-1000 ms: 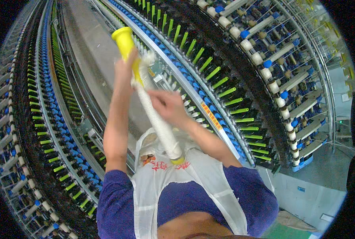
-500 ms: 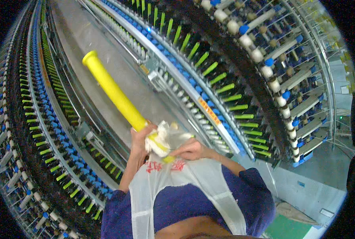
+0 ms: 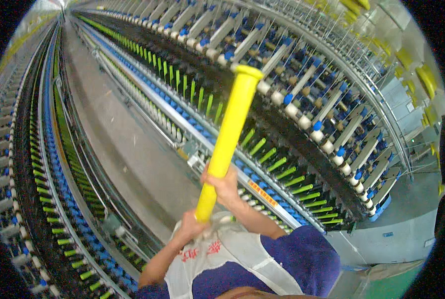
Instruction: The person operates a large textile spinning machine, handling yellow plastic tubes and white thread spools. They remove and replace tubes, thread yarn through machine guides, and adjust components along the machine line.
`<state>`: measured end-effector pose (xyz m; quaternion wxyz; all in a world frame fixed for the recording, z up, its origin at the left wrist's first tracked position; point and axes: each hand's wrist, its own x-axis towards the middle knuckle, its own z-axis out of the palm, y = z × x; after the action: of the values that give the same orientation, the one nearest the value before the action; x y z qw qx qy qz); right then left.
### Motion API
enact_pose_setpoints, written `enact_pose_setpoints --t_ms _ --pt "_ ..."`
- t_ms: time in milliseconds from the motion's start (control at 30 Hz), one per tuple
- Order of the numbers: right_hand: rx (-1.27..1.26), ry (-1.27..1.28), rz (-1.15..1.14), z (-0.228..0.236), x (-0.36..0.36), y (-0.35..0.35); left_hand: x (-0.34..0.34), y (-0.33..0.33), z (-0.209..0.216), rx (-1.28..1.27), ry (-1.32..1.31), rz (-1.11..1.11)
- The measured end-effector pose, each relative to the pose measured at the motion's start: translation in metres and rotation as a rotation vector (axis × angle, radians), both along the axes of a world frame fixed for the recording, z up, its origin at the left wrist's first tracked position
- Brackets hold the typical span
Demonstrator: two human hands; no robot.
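A long yellow bobbin tube (image 3: 227, 132) is held up before my chest, tilted, with its flared end up and to the right. My right hand (image 3: 223, 185) is wrapped round it below the middle. Lower down, my left hand (image 3: 191, 226) closes about the tube's bottom end, which its fingers partly hide. Just beneath the hands is my white apron (image 3: 232, 249) with red markings; some blurred whitish stuff shows at its upper edge.
To the right runs a long spinning frame with a row of green spindle tubes (image 3: 285, 173), a blue strip and, above, white rollers (image 3: 305, 122). A similar machine (image 3: 45, 192) stands left. Between them lies a grey aisle floor (image 3: 112, 114).
The tube has swung from leaning left to leaning right. My right hand has moved up onto its shaft, my left down to its lower end. White fibre no longer shows on the tube.
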<state>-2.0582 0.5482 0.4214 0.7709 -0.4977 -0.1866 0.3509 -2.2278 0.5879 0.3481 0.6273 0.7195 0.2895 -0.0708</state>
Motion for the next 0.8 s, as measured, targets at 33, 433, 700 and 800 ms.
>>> enact_pose_setpoints --t_ms 33,433,700,800 --pt "0.009 0.030 0.043 -0.001 -0.001 0.002 -0.003 0.006 0.000 -0.074 -0.044 -0.068" --pt "0.145 0.228 0.075 -0.008 0.046 0.121 0.057 0.130 0.032 -0.985 -0.166 -0.066" --pt "-0.007 -0.060 -0.247 0.029 0.121 0.250 0.136 0.262 0.025 0.155 -0.147 0.036" --pt "0.084 0.180 -0.064 0.040 0.146 0.269 0.148 0.311 0.017 -0.556 -0.240 -0.376"
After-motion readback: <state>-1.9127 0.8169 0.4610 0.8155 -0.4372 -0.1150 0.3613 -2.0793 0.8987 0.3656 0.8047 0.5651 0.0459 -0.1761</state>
